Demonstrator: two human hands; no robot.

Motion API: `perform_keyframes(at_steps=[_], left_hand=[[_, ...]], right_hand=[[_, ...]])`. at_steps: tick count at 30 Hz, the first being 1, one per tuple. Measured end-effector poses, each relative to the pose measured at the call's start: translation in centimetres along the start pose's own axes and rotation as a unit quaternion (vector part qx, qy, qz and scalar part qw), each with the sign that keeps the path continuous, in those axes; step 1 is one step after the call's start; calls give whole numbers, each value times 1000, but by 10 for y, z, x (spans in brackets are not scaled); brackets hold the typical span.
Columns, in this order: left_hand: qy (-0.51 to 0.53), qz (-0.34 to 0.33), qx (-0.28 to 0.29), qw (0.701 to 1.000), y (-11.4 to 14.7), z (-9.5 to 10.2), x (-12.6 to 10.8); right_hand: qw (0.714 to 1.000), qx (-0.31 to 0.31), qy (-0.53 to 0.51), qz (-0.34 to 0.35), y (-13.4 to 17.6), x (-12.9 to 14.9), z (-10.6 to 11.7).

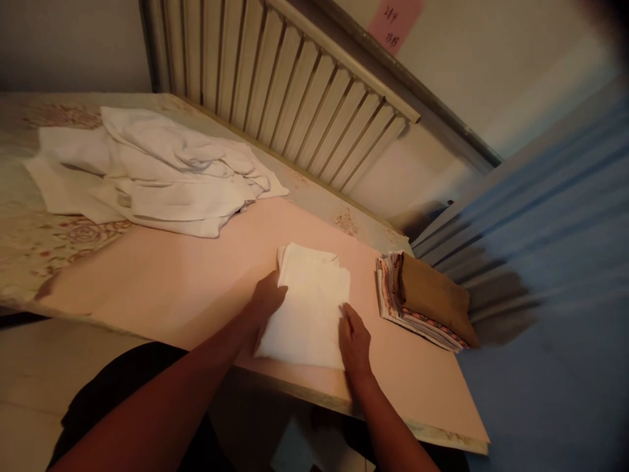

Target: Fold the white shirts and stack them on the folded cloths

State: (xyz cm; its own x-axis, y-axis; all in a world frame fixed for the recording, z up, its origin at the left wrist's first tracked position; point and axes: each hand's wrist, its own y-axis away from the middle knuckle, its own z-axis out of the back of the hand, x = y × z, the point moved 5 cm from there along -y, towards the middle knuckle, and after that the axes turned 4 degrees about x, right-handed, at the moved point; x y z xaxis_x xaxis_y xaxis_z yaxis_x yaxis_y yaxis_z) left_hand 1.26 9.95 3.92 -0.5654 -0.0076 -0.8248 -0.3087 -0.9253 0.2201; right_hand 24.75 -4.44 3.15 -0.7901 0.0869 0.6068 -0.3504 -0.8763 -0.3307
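A folded white cloth (307, 311) lies near the front edge of the table, its layers slightly uneven at the far end. My left hand (268, 296) grips its left side, thumb on top and the other fingers mostly hidden. On the opposite side, my right hand (354, 335) is closed on the right edge, with the thumb side up. A loose heap of white garments (171, 174) lies crumpled at the back left. To the right sits a stack of folded cloths (427, 301), with a brown piece on top and patterned and white layers below.
A pink sheet (196, 288) covers much of the table, over a flowered tablecloth (81, 239). Behind stands a ribbed radiator (295, 92) along the wall. A blue curtain (555, 295) hangs close by the right end, and a pink note (396, 25) is on the wall.
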Motion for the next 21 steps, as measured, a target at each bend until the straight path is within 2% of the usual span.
perform_keyframes(at_steps=[2, 5, 10, 12, 18, 21], left_hand=[[3, -1, 4, 1000, 1, 1, 0], [5, 2, 7, 1000, 1, 2, 1], [9, 7, 7, 1000, -1, 1, 3], [11, 7, 8, 1000, -2, 1, 4], [16, 10, 16, 1000, 2, 3, 4], [17, 11, 15, 1000, 5, 4, 4]], right_hand=[[998, -28, -12, -53, 3, -4, 8], [990, -30, -21, -137, 12, -9, 20], [979, 10, -21, -205, 30, -12, 36], [970, 35, -59, -234, 39, -15, 37], [896, 93, -251, -353, 61, -22, 23], [885, 101, -279, -359, 62, -20, 20]])
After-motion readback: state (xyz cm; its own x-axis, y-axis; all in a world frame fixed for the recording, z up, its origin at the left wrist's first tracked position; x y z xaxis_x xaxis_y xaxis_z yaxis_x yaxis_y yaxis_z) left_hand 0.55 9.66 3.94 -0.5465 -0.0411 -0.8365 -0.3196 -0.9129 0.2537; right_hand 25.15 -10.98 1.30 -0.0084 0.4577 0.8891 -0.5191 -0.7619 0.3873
